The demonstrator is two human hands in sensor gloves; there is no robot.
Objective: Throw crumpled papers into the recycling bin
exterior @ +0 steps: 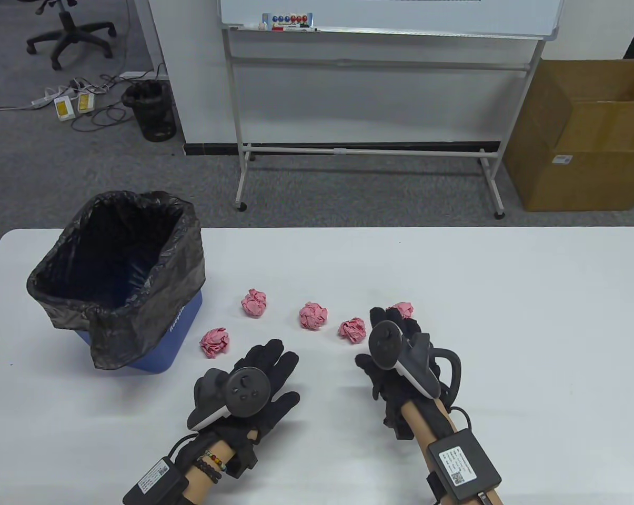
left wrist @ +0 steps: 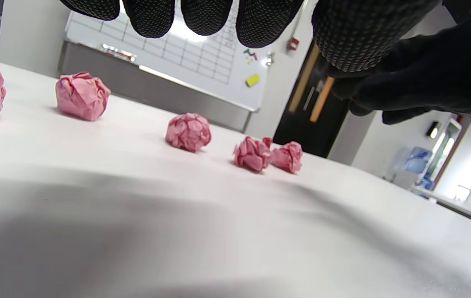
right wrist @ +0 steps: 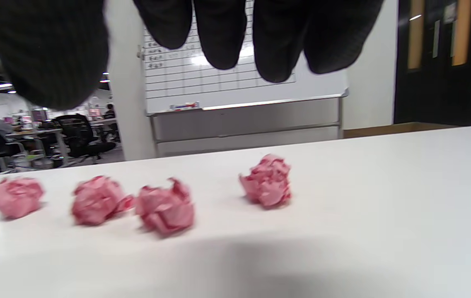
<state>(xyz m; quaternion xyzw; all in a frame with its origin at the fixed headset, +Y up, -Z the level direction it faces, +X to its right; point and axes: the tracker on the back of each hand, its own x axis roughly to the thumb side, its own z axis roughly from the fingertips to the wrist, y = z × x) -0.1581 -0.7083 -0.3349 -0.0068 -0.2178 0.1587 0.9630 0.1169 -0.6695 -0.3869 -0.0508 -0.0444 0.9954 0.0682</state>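
Five crumpled balls of pink paper lie in a loose row across the middle of the white worktop [exterior: 453, 294]. The leftmost ball [exterior: 214, 342] sits just beside the blue plastic recycling bin [exterior: 177, 336], which stands on the worktop's left side, lined with a black plastic bag [exterior: 180, 247] folded over its rim. Next come the second ball [exterior: 255, 302], the middle ball [exterior: 313, 315] and the fourth ball [exterior: 352, 330]. The rightmost ball [exterior: 402, 309] peeks out just beyond the fingertips of the right hand [exterior: 395, 350], which hovers above it, gloved fingers spread loosely and holding nothing. The left hand [exterior: 253, 386] lies flat and spread near the front edge, empty too, below the gap between the leftmost and middle balls. Beyond the worktop stand a whiteboard on a metal frame [exterior: 369, 150] and a brown cardboard box [exterior: 585, 137].
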